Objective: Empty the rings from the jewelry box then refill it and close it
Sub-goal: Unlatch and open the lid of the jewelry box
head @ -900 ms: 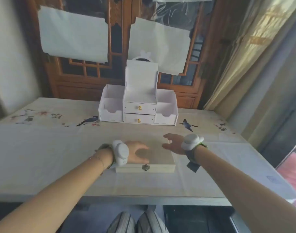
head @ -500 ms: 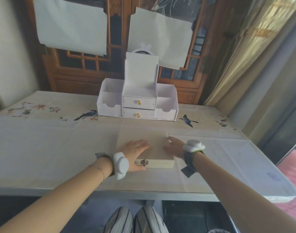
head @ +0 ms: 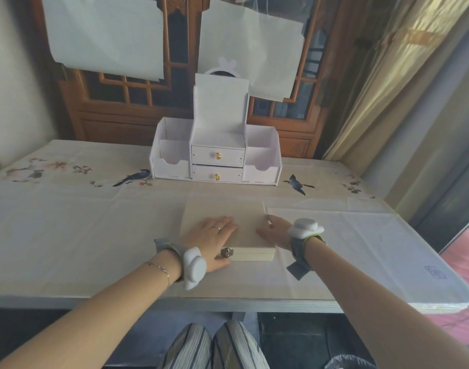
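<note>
Head view, left hand (head: pixel 210 237) flat on jewelry box (head: pixel 244 227)

Organizer (head: pixel 218 153): white, two gold-knobbed drawers, on the table (head: pixel 68 235).
Behind organizer: wooden lattice doors (head: pixel 137 102), paper sheets (head: pixel 105 33).
Right of organizer: curtain (head: pixel 382 75), perhaps beige.

jewelry box (head: pixel 244 230): lid closed | left hand (head: pixel 210 237): flat on lid | right hand (head: pixel 274 231): at right edge

No readable words anywhere. The one candidate is a small blue stamp-like mark (head: pixel 435 272) printed on the white sheet (head: pixel 374 249), well to the right of the wooden jewelry box (head: pixel 244 230) (far too blurred and small to read any letters or numbers).
</note>
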Available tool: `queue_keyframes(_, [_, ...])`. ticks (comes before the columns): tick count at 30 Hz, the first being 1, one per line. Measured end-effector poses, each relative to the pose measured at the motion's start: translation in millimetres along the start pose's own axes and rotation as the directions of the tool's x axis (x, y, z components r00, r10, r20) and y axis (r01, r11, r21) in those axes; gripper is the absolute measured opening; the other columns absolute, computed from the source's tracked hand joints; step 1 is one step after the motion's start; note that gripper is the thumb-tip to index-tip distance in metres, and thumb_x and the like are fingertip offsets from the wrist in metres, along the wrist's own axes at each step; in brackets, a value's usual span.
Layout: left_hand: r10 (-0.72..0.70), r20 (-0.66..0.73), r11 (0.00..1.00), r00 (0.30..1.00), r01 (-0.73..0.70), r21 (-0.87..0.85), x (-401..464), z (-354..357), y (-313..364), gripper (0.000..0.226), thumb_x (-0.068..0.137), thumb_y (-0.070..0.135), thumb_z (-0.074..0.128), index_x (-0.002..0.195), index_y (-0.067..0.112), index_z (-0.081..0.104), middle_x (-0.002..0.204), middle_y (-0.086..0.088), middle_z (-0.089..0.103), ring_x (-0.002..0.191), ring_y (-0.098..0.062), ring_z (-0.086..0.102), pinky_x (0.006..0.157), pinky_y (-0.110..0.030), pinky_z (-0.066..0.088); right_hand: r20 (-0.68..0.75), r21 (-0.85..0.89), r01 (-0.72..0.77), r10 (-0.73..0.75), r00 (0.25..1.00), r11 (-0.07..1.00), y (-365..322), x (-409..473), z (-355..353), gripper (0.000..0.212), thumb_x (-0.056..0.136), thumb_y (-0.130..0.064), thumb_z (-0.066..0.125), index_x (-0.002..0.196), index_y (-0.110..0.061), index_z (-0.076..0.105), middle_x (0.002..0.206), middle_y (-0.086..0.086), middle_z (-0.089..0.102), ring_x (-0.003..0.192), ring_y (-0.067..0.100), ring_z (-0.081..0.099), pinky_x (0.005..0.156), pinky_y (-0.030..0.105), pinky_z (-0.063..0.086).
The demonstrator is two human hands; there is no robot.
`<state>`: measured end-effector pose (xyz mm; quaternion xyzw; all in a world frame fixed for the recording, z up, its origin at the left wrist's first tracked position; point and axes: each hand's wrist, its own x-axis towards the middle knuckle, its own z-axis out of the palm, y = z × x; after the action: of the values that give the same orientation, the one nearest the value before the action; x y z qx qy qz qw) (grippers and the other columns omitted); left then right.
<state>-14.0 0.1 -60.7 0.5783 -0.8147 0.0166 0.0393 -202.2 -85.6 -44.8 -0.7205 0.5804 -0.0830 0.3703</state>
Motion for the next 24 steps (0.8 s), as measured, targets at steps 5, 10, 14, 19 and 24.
queue_keyframes(5, [0.022,-0.007,0.993,1.0,-0.021,0.116,1.5,-8.6,5.9,0.071,0.089,0.036,0.051,0.147,0.007,0.021,0.158,-0.012,0.014,0.147,-0.025,0.014,0.119,-0.029,0.01,0.002,-0.033,-0.006,0.006,1.0,0.999,-4.4,-3.0,-2.8,0.041,0.092,-0.026,0.05,0.131,-0.014,0.048,0.12,0.011,0.062,0.109,0.029,0.059,0.099,0.038,0.045])
queue_keyframes(10, [0.043,0.006,0.965,0.999,-0.043,0.26,6.2,-18.1,12.7,0.06,0.037,0.046,0.074,0.088,0.016,0.069,0.093,-0.001,0.071,0.086,-0.012,0.069,0.064,-0.01,0.051,0.001,-0.072,-0.016,0.016,1.0,0.997,-2.9,1.4,-2.9,0.046,0.088,-0.031,0.049,0.131,-0.014,0.048,0.119,0.01,0.061,0.108,0.03,0.059,0.099,0.043,0.046])
queue_keyframes(14, [0.035,0.137,0.952,0.99,-0.075,0.298,11.5,-18.9,16.5,0.05,0.074,0.027,0.056,0.117,0.003,0.05,0.121,-0.013,0.052,0.112,-0.026,0.052,0.079,-0.027,0.046,0.009,-0.131,-0.022,0.023,1.0,0.991,-14.5,-2.9,-4.5,0.042,0.094,-0.021,0.048,0.133,-0.005,0.046,0.129,0.016,0.056,0.118,0.035,0.055,0.09,0.03,0.045])
queue_keyframes(19, [0.054,0.152,0.921,0.987,-0.108,0.374,17.3,-19.8,18.3,0.047,0.081,0.024,0.046,0.121,0.0,0.043,0.119,-0.019,0.049,0.109,-0.03,0.049,0.068,-0.03,0.033,0.003,-0.173,-0.035,0.036,0.999,0.984,-19.2,-6.2,-5.6,0.041,0.097,-0.017,0.043,0.134,0.002,0.045,0.134,0.021,0.052,0.123,0.036,0.051,0.101,0.038,0.042])
queue_keyframes(24, [0.076,0.283,0.835,0.956,-0.216,0.506,12.3,-27.7,21.7,0.05,0.069,0.028,0.054,0.107,-0.004,0.057,0.093,-0.019,0.061,0.083,-0.028,0.058,0.045,-0.024,0.012,0.01,-0.173,-0.031,0.033,0.999,0.984,-22.7,-9.2,-8.9,0.048,0.097,-0.022,0.049,0.139,-0.002,0.037,0.14,0.019,0.046,0.128,0.034,0.046,0.099,0.034,0.04])
